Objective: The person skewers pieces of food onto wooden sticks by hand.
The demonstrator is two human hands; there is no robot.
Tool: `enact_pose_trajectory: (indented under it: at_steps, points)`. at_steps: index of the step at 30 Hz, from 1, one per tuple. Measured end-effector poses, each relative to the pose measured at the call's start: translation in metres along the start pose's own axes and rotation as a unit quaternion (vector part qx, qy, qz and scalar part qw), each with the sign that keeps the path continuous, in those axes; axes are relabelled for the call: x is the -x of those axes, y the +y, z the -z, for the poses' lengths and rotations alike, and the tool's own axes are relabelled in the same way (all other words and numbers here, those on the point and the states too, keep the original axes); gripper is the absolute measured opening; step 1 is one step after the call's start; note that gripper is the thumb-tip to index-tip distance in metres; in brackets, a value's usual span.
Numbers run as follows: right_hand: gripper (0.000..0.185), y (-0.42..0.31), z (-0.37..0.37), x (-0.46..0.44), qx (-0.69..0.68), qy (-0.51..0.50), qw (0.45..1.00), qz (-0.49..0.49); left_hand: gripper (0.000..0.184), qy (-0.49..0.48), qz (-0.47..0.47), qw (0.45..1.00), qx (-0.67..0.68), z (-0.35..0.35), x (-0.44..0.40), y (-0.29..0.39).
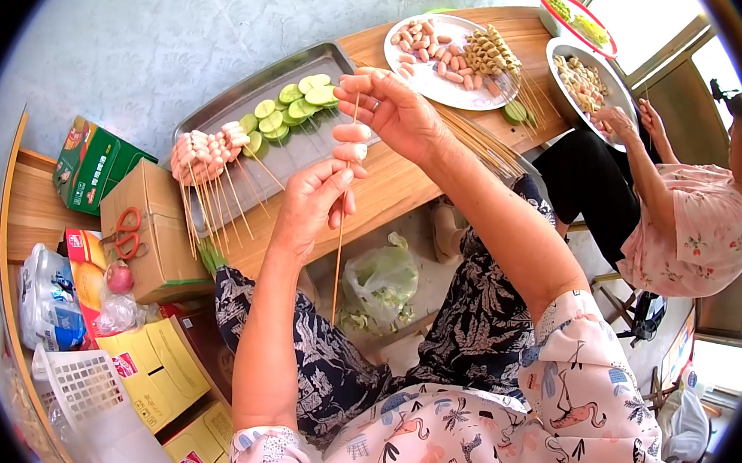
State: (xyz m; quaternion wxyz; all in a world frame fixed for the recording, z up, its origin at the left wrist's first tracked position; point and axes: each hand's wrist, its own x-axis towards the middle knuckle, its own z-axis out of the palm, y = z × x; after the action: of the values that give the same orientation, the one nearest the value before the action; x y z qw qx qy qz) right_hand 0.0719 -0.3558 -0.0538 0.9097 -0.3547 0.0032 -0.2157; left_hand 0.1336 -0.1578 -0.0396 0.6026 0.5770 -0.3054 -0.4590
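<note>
A thin wooden skewer stands nearly upright between my hands, with small pink sausages threaded near its top. My left hand pinches the skewer just below the sausages. Above them, my right hand has its fingers around the skewer's tip; whether it grips the tip is hard to make out. Behind my hands, a metal tray bears skewered green slices and a bundle of sausage skewers. Farther back, a white plate holds loose sausages and rolled greenish skewers.
At the right, a co-worker reaches into a metal bowl. A red-rimmed basket sits behind it. Bare skewers lie on the wooden table. Boxes and red scissors are at the left; a plastic bag is below.
</note>
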Motion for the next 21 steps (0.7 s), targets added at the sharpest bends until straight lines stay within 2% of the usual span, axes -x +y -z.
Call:
enact_pose_trajectory:
  at_steps: [6, 14, 18, 21]
  points:
    - [0.032, 0.0034, 0.0011, 0.0017, 0.003, 0.005, 1.0, -0.004, 0.023, -0.007, -0.006, 1.0, -0.003, 0.0003, 0.0005, -0.0006]
    - [0.027, 0.0078, -0.0018, 0.0033, -0.015, -0.001, 0.999, -0.03, 0.019, 0.02, -0.009, 1.0, 0.006, -0.0017, 0.0005, -0.0009]
    - [0.028, 0.0093, -0.0018, 0.0041, -0.006, 0.009, 1.0, -0.028, 0.024, 0.009, -0.008, 1.0, -0.006, 0.0007, 0.0003, -0.0026]
    - [0.028, 0.0087, 0.0006, 0.0022, 0.009, -0.019, 0.998, -0.062, 0.024, 0.006, -0.013, 1.0, -0.006, 0.0008, 0.0002, -0.0027]
